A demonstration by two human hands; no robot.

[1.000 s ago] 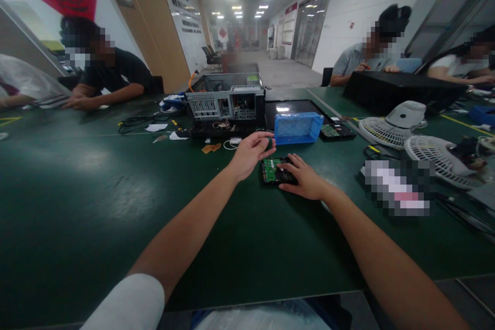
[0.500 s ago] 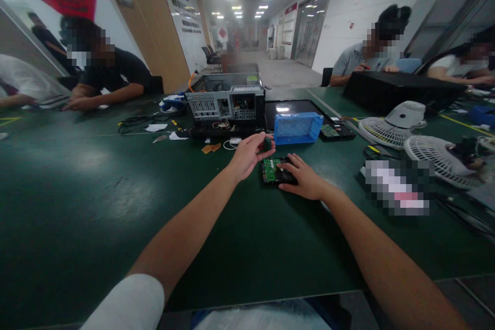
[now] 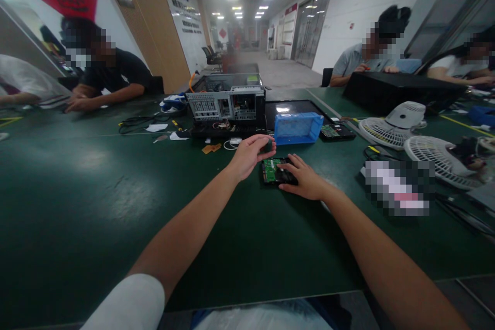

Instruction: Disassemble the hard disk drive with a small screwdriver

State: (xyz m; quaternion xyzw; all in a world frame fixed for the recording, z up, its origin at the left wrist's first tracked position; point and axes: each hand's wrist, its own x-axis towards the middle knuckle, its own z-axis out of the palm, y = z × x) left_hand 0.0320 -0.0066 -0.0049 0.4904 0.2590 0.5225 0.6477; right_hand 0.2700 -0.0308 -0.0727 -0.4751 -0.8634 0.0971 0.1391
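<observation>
A hard drive [image 3: 269,171] lies flat on the green table, its green circuit board facing up. My right hand [image 3: 305,178] lies across its right part, with the thumb at the near edge and the fingers at the far edge, steadying it. Just above and left of the drive is my left hand [image 3: 251,154], palm turned up and fingers curled. Between its thumb and fingers shows a small dark rounded object [image 3: 268,145], mostly covered; its kind cannot be made out.
Behind my hands stand an opened computer case [image 3: 224,105] and a blue plastic bin [image 3: 297,129]. Another hard drive [image 3: 337,131] lies right of the bin. White fan parts [image 3: 390,129] and cables are at the right. Other people sit along both sides.
The fingers of my left hand have shifted slightly around the small dark object, and less of it shows. My right hand and the hard drive have stayed in place.
</observation>
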